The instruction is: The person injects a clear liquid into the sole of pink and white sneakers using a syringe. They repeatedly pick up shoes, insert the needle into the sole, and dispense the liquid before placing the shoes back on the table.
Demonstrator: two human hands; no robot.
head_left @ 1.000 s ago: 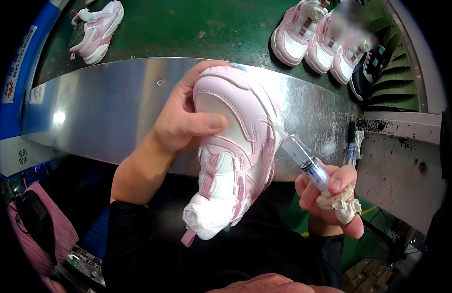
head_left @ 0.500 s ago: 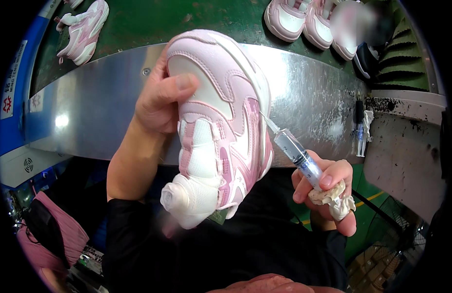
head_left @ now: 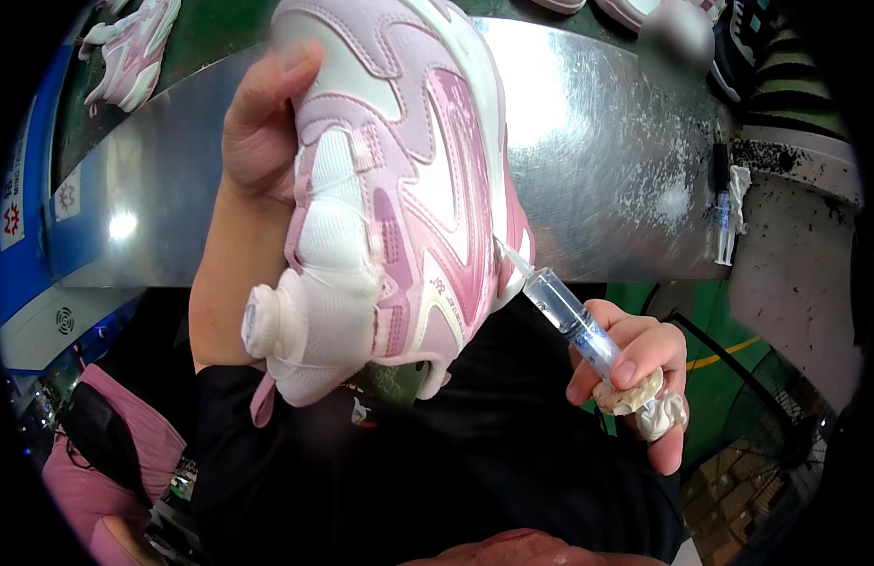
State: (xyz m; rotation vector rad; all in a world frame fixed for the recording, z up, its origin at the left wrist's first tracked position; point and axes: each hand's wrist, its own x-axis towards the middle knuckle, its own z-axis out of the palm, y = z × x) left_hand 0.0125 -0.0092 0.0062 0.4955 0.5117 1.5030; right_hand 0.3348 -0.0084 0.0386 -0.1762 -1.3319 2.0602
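A pink and white sneaker [head_left: 361, 198] with a dial at its tongue is held up over the metal counter edge. My left hand [head_left: 262, 127] grips it near the toe, thumb on the upper and the other fingers hidden behind. Between the fingers of my right hand [head_left: 635, 368] is a clear syringe [head_left: 569, 316], its rear end wrapped in pale, crumpled material. The syringe's fine tip meets the side of the shoe where the upper joins the white sole, towards the heel.
Beneath the sneaker runs a shiny metal counter [head_left: 607, 141]. A second syringe [head_left: 726, 217] lies at its right end. Another pink sneaker [head_left: 135, 57] rests at far left; more shoes [head_left: 625, 11] stand at the top right. A fan [head_left: 786, 424] is at lower right.
The sneaker has turned, showing more of its side, and its toe has moved up and left. The syringe tip has shifted along the sole seam towards the heel.
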